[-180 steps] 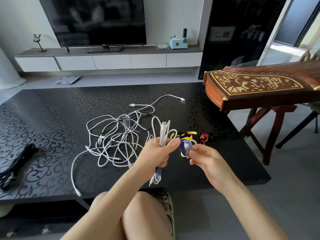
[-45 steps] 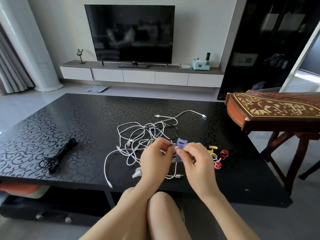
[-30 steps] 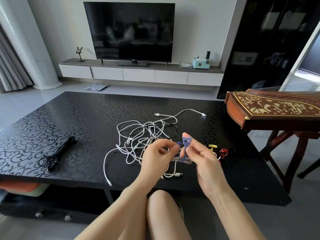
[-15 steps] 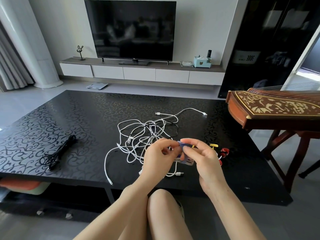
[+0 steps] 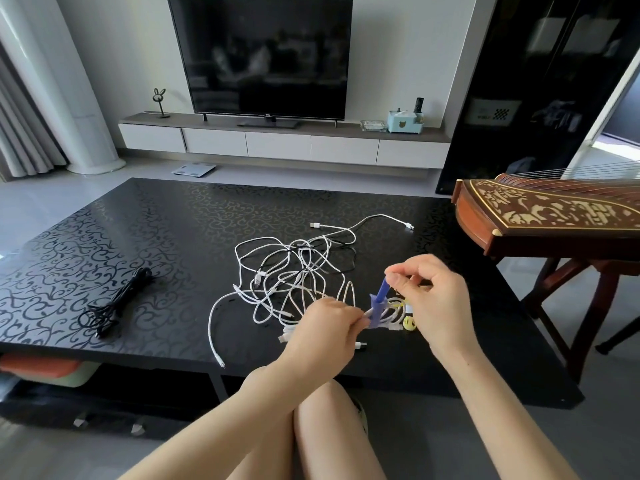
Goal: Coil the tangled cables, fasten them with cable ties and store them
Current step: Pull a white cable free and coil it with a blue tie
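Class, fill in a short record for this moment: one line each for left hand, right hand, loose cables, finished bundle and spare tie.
Left hand: grips coiled white cable
Right hand: pinches blue cable tie, tail raised
Loose cables: tangled white cables on black table
Finished bundle: black cable bundle, table's left side
Spare tie: yellow tie beside right hand

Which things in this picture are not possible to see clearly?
Head view: coiled white cable, mostly hidden by the left hand.
Head view: whether the blue cable tie is fastened, too small.
Head view: yellow tie, partly covered by the right hand; shape unclear.
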